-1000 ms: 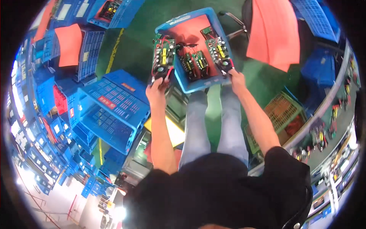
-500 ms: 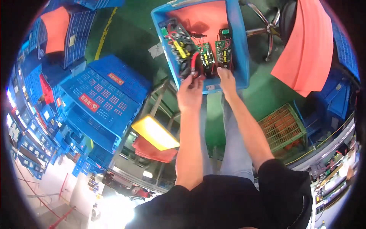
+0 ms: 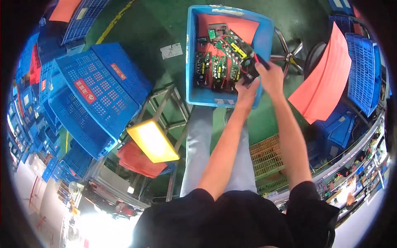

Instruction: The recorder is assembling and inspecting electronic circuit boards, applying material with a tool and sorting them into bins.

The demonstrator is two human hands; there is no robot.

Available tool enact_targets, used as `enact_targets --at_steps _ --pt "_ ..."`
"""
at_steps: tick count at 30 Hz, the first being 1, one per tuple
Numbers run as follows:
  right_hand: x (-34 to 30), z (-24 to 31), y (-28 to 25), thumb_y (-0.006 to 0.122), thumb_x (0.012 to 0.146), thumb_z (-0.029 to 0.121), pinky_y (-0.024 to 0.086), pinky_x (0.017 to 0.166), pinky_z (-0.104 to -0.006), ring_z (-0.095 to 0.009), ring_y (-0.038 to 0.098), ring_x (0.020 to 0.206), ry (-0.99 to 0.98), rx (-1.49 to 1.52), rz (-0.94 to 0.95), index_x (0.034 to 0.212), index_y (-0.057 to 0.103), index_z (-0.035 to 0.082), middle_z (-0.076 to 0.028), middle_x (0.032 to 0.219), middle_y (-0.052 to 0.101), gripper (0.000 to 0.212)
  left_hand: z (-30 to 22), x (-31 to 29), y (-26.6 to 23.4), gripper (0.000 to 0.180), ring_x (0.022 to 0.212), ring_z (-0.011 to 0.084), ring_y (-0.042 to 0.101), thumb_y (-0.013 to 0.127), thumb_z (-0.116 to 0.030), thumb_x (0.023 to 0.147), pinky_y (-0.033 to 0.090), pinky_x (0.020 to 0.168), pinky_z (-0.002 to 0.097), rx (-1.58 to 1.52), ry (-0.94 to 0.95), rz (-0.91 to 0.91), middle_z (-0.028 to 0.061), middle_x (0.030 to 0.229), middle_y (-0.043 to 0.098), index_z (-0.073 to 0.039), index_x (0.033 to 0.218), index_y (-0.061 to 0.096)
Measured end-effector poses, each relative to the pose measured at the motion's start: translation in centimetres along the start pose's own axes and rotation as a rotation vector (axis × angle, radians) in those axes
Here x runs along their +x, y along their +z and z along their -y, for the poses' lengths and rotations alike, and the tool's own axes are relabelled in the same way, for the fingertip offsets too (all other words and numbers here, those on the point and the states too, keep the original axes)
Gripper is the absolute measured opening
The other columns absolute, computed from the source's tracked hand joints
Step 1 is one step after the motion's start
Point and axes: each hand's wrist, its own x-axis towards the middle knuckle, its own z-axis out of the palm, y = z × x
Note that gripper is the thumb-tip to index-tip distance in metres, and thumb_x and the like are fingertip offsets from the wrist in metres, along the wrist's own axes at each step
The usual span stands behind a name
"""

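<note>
A long green circuit board assembly (image 3: pixel 236 48) with yellow-wrapped parts and a dark end is held tilted over the right half of a blue plastic bin (image 3: pixel 191 74). My right hand (image 3: pixel 271 77) grips its near right end, close to a red wire. Lower down, my left hand (image 3: pixel 247 91) closes on the same end from beneath. Below it in the bin lie several similar boards, among them one board (image 3: pixel 218 68) in the middle and another (image 3: pixel 202 66) along the left wall. A pink sheet (image 3: pixel 209 21) lines the bin. The fingertips are partly hidden behind the assembly.
On the left are large blue perforated crates (image 3: pixel 97 89), with a yellow-framed lit panel (image 3: pixel 154 141) near a metal frame (image 3: pixel 175 99). Right of the bin stand a chair's chrome base (image 3: pixel 291 58) and a stack of pink sheets (image 3: pixel 324 78). A slatted crate (image 3: pixel 266 159) sits near my right leg.
The circuit board assembly has gone from the bin's left side to its right, lifted and tilted. My right hand, earlier by the near rim, now grips it too. The view has shifted.
</note>
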Motion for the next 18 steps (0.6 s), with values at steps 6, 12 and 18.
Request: enact_targets --at_steps 6,12,18 --pt "14.9 -5.3 6.3 0.063 0.077 0.037 0.048 0.068 -0.0392 -0.033 0.064 0.073 -0.071 -0.006 0.162 0.094 0.066 -0.001 -0.02 0.077 0.065 0.042 2.1 2.6 -14.9 0.034 0.081 0.0137 0.057 0.062 -0.028 0.086 0.047 0.069 0.027 0.502 0.296 -0.102 0.0041 0.09 0.06 -0.002 0.107 0.06" --pt "24.2 -13.6 14.7 0.063 0.077 0.037 0.05 0.07 -0.0429 -0.035 0.065 0.077 -0.12 0.027 0.191 0.099 0.065 0.002 -0.018 0.08 0.067 0.041 4.6 -0.3 -37.0 0.02 0.074 0.0161 0.059 0.058 -0.017 0.086 0.048 0.067 0.0284 0.525 0.165 -0.579 0.0056 0.086 0.062 -0.001 0.098 0.06" --pt "26.1 -16.1 18.8 0.067 0.078 0.034 0.047 0.081 -0.0459 -0.039 0.06 0.094 -0.13 -0.186 -0.235 0.106 0.059 0.002 -0.024 0.093 0.064 0.043 10.7 -3.6 -39.7 0.016 0.083 0.0297 0.064 0.059 -0.018 0.083 0.049 0.071 0.0376 1.289 0.073 -0.373 0.0186 0.087 0.064 -0.005 0.092 0.061"
